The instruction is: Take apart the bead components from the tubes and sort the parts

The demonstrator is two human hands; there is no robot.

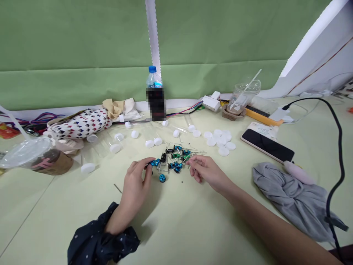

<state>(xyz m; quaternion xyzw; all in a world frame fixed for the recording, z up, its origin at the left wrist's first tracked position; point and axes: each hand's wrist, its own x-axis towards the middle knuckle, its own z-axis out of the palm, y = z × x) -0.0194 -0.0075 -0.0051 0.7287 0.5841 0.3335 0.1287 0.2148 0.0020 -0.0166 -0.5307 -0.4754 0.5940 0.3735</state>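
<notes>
A small pile of blue, green and black metal parts (176, 166) with thin bent metal wires lies on the table between my hands. At the pile's left edge, my left hand (137, 181) pinches a small blue metal part (154, 162) between thumb and fingers. My right hand (202, 168) is at the right side of the pile with its fingertips closed together. Thin metal wires show around those fingertips, but whatever they grip is too small to make out. One loose blue round part (162, 178) sits in front of the pile, near my left fingertips.
Behind the pile lie clear tubes with white caps (115, 148) and several white discs (221, 141). A bottle (154, 79) stands at the back. Drink cups (52, 158) flank the area. On the right are a phone (267, 145), grey cloth (292, 198) and black cable (342, 147).
</notes>
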